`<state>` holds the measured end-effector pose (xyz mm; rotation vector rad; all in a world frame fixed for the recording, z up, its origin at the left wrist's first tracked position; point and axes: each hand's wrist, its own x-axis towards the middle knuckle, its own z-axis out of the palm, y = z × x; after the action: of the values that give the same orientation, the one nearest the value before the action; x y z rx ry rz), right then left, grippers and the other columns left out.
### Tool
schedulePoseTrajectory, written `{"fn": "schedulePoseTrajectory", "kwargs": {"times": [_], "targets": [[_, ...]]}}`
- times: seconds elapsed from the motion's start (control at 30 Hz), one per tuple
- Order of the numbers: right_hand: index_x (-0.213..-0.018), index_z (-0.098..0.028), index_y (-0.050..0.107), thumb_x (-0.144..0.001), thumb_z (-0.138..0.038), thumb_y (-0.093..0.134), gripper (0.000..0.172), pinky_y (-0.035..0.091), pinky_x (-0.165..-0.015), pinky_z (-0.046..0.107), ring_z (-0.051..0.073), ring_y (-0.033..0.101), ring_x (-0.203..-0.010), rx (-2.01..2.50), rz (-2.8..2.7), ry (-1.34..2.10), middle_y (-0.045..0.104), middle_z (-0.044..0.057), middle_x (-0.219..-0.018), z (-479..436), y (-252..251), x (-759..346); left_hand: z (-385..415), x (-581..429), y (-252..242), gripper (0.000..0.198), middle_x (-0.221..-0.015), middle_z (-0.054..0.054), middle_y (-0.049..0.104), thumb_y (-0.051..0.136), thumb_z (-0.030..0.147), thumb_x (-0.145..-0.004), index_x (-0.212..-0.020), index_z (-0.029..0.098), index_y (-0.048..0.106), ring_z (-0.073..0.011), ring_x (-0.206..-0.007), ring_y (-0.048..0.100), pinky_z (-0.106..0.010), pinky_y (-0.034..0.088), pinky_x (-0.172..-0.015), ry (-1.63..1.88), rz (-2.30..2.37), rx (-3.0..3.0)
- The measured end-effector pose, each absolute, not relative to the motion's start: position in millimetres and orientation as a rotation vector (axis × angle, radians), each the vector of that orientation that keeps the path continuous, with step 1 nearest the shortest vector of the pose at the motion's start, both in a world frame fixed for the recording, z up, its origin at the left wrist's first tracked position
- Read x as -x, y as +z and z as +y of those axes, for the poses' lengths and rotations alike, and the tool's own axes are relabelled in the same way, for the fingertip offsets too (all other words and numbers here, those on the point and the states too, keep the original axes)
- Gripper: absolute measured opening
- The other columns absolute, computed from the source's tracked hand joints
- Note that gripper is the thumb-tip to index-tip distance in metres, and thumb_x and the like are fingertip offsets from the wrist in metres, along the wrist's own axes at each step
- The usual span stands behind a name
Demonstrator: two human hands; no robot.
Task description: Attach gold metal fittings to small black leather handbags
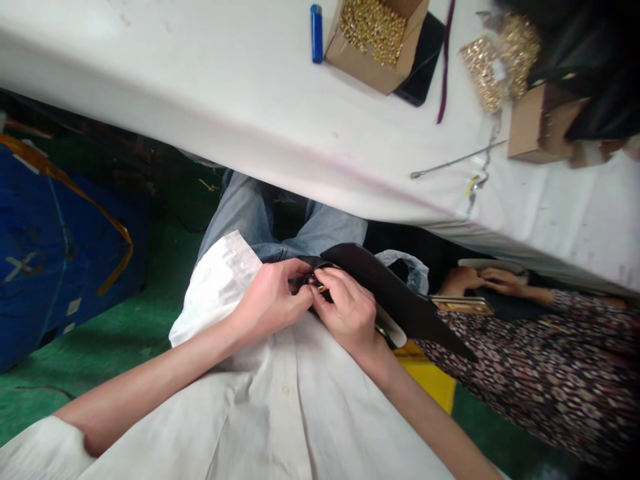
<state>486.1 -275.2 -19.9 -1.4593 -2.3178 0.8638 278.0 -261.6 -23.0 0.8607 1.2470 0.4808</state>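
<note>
Both hands are closed in a narrow pinch over the person's lap. The left hand (270, 300) and the right hand (347, 310) meet fingertip to fingertip on one end of a single dark leather piece (400, 300), and each grips it. One small gold fitting (320, 287) shows between the fingertips. The leather piece runs from the hands out to the right, below the edge of the white worktop (225, 87).

On the worktop lie one blue lighter (317, 33) and, just beside it, one open cardboard box (360, 67) heaped with gold fittings too many to count. Farther right are one clear bag of gold fittings (495, 57), a second cardboard box (527, 127) and one thin metal rod (450, 163).

At the right a co-worker's two hands (480, 280) rest on another dark piece. One blue sack (50, 253) stands on the green floor (125, 333). Its pale markings are too blurred to read.
</note>
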Motion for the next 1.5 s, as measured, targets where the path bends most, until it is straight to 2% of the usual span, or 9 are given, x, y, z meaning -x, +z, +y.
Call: {"fn": "schedulePoseTrajectory", "kwargs": {"times": [0.3,0.5,0.7,1.13,1.37,1.43,1.5], "targets": [[-0.129,-0.023,0.080,-0.109,-0.013,0.069,0.025,0.067,-0.095,0.043,0.026,0.077,-0.104,1.707,-2.097,1.007,0.077,0.010,-0.116,-270.6,-3.5,-470.5,-262.5,-280.8,-25.5,0.031,-0.111,-0.005,0.085,0.061,0.010,-0.091,-0.114,0.018,0.082,-0.0223,-0.103,0.080,-0.028,0.062,-0.087,0.509,1.276,-0.817],[-0.124,-0.025,0.079,-0.105,-0.012,0.073,0.024,0.067,-0.100,0.045,0.028,0.079,-0.111,1.728,-1.957,0.979,0.080,0.008,-0.118,-268.7,-5.2,-472.5,-264.0,-284.1,-23.1,0.030,-0.102,-0.003,0.084,0.062,0.010,-0.089,-0.109,0.020,0.082,-0.0205,-0.090,0.078,-0.029,0.061,-0.081,0.512,1.338,-0.852],[-0.118,-0.025,0.078,-0.102,-0.013,0.078,0.020,0.068,-0.100,0.043,0.027,0.081,-0.108,1.749,-1.935,1.003,0.082,0.006,-0.116,-265.0,-7.8,-479.5,-264.9,-287.9,-23.5,0.034,-0.102,-0.005,0.085,0.064,0.012,-0.087,-0.114,0.022,0.083,-0.0236,-0.088,0.077,-0.034,0.059,-0.081,0.460,1.389,-1.000],[-0.120,-0.026,0.081,-0.105,-0.009,0.073,0.025,0.067,-0.099,0.046,0.027,0.079,-0.105,1.731,-1.991,1.109,0.081,0.007,-0.114,-256.9,1.4,-479.0,-264.8,-293.5,-29.2,0.017,-0.101,-0.005,0.078,0.064,0.016,-0.094,-0.106,0.024,0.075,-0.0255,-0.092,0.075,-0.037,0.052,-0.076,0.354,1.447,-1.216],[-0.119,-0.026,0.078,-0.102,-0.013,0.075,0.022,0.070,-0.097,0.045,0.027,0.081,-0.103,1.749,-2.029,1.022,0.083,0.006,-0.114,-259.1,-8.1,-486.2,-268.3,-297.2,-39.9,0.018,-0.101,-0.008,0.078,0.060,0.011,-0.096,-0.103,0.021,0.073,-0.0268,-0.094,0.078,-0.036,0.056,-0.078,0.346,1.380,-1.264],[-0.120,-0.026,0.077,-0.102,-0.010,0.073,0.024,0.071,-0.096,0.044,0.026,0.082,-0.102,1.698,-2.065,1.027,0.083,0.006,-0.113,-256.2,-9.0,-487.0,-271.4,-298.4,-42.1,0.024,-0.104,-0.009,0.080,0.058,0.011,-0.098,-0.115,0.020,0.072,-0.0277,-0.095,0.079,-0.037,0.059,-0.080,0.339,1.387,-1.253],[-0.120,-0.027,0.077,-0.101,-0.008,0.072,0.027,0.071,-0.095,0.042,0.025,0.082,-0.100,1.647,-2.103,1.043,0.083,0.005,-0.112,-252.8,-9.1,-488.1,-274.4,-299.4,-42.8,0.044,-0.106,-0.011,0.082,0.058,0.011,-0.098,-0.141,0.018,0.062,-0.0291,-0.096,0.080,-0.039,0.062,-0.080,0.329,1.417,-1.245]]}}
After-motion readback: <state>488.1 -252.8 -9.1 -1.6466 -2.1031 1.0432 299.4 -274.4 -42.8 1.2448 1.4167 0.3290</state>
